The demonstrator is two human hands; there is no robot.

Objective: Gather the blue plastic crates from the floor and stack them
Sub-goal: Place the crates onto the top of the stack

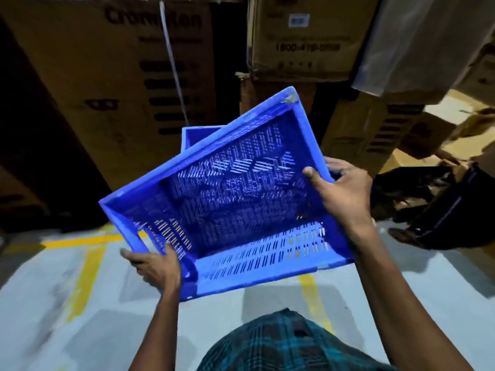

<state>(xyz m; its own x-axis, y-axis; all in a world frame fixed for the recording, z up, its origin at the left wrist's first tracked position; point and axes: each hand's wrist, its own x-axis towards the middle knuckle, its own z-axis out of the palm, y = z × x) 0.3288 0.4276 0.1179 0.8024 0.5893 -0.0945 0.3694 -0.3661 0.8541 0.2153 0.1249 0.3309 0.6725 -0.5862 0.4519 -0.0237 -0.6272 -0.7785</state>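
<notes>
Towering behind everything, brown cardboard boxes (112, 84) stand stacked along the back, printed in dark, blurred lettering, with more boxes (302, 36) piled to the right and a pale sheet of plastic wrap (417, 41) hanging over the right-hand ones. Below them lies a grey floor (40, 303) marked with yellow painted lines (83, 277). At the bottom edge a checked teal and dark cloth (284, 344) covers the person's lower body. Near the right edge stands another person's foot (407, 236) in a sandal, under a dark trouser leg.

Held in the air in the middle of the view is a blue crate (241, 199), slotted on its walls and bottom, tilted so its open top faces the camera and its far corner points up and right. Behind its upper left rim peeks the corner of a second blue crate (198, 135), lower down and partly hidden; whether the two touch cannot be told.

The right hand (345, 194) grips the held crate's right rim, thumb inside the wall and fingers curled round outside. The left hand (155, 266) grips the near left corner from below, thumb against the slotted wall.
</notes>
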